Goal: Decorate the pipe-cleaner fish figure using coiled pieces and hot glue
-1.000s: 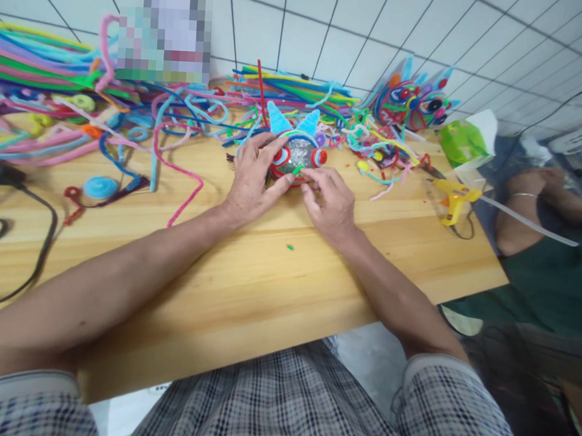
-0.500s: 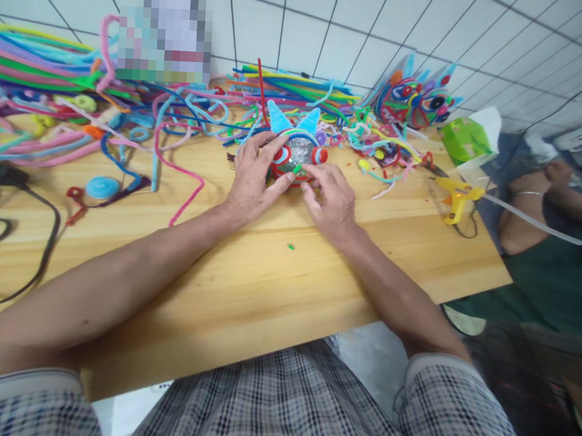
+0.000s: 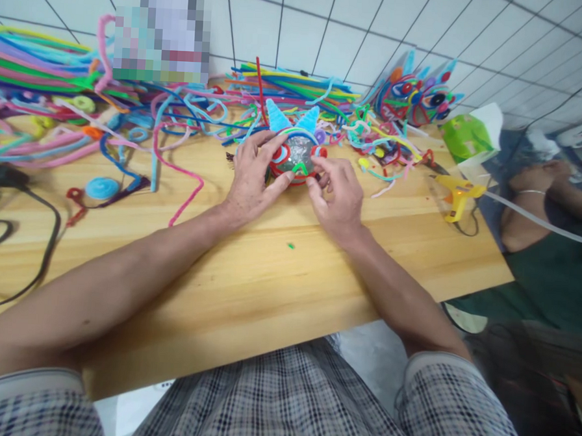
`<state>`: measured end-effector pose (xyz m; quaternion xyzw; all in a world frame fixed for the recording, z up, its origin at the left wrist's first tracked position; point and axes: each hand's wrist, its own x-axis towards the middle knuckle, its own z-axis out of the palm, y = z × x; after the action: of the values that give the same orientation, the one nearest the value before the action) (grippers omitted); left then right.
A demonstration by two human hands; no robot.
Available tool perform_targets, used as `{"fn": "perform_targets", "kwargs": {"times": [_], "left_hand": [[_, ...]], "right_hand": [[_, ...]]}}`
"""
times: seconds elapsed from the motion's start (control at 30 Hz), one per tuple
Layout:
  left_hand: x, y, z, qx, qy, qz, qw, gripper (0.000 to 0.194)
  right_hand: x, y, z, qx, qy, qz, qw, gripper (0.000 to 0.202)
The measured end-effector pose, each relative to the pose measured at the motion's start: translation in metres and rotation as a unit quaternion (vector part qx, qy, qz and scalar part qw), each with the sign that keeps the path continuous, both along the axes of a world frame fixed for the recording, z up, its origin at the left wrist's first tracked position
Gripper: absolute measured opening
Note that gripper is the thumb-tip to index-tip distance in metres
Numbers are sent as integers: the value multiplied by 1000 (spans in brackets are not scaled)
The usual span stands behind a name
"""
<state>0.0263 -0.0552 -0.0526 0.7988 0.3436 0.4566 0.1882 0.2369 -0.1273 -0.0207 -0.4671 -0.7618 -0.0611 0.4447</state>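
A pipe-cleaner animal face (image 3: 300,151) lies in front of me on the wooden table, with two pointed light-blue ears, red-rimmed round eyes and a grey middle. My left hand (image 3: 252,180) grips its left side, the fingers over the edge and the thumb at its lower part. By that thumb, a bent green pipe-cleaner piece (image 3: 300,169) sits low on the face like an upturned V. At the right side of the face is my right hand (image 3: 338,198), thumb and forefinger apart, the other fingers curled; nothing shows between them. A tiny green scrap (image 3: 291,246) lies nearer to me.
Heaps of pipe cleaners (image 3: 45,68) line the back and left. A yellow glue gun (image 3: 461,194) lies at the right with a glue stick in it. Two finished faces (image 3: 414,97) lean on the wall near a green tissue pack (image 3: 471,136). Another person's arm (image 3: 526,207) is at far right.
My right hand has drawn slightly right, away from the green piece, and its thumb and forefinger have parted. The green piece now shows as a V shape. My left hand stays put.
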Motion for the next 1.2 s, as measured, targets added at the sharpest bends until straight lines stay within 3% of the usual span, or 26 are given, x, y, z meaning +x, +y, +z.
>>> {"fn": "perform_targets", "kwargs": {"times": [0.2,0.37,0.87,1.2], "left_hand": [[-1,-1,1,-5,0,-5,1000,75],[-2,-1,1,-1,9,-2,1000,76],[-1,-2,3,-5,14,9,1000,76],[0,-2,3,-4,16,11,1000,77]], "right_hand": [[12,0,-4,2,59,-11,998,30],[11,-2,-2,13,37,-8,999,26],[-2,-4,-1,-59,-23,0,998,34],[-5,-1,-7,-37,-52,4,998,38]]}}
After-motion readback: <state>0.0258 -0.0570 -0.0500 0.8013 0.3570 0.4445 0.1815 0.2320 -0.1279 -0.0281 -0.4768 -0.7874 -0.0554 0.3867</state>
